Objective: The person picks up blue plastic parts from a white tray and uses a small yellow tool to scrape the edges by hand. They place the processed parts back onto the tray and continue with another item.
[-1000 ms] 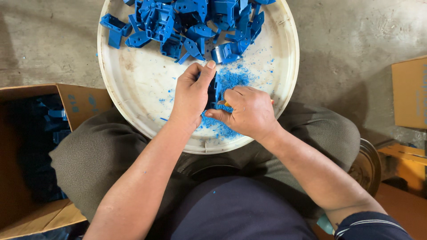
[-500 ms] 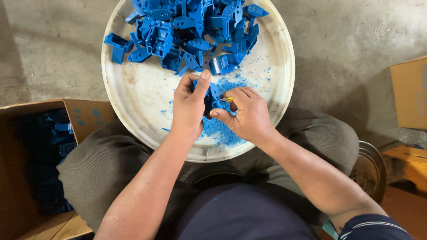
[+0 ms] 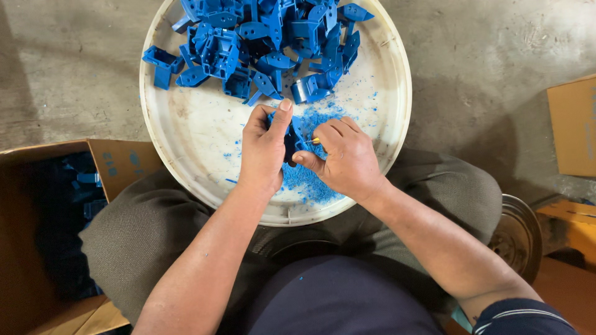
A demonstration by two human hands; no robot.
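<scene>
A round white tray [image 3: 186, 133] rests on my lap. A heap of blue plastic parts [image 3: 261, 43] fills its far half. My left hand [image 3: 264, 149] grips one blue plastic part [image 3: 290, 141] over the near side of the tray, thumb up along its edge. My right hand [image 3: 344, 158] is closed on a small tool with a yellow tip [image 3: 315, 141], held against that part. Blue shavings [image 3: 310, 180] lie in a pile under both hands, partly hidden by them.
An open cardboard box [image 3: 56, 217] with more blue parts inside stands at my left. Another cardboard box [image 3: 574, 127] sits at the right edge. A round metal object [image 3: 518, 232] lies by my right knee. Bare concrete floor surrounds the tray.
The view has shifted, so the tray and hands sit slightly lower in frame. Both hands stay together on the same part, with only small finger movement.
</scene>
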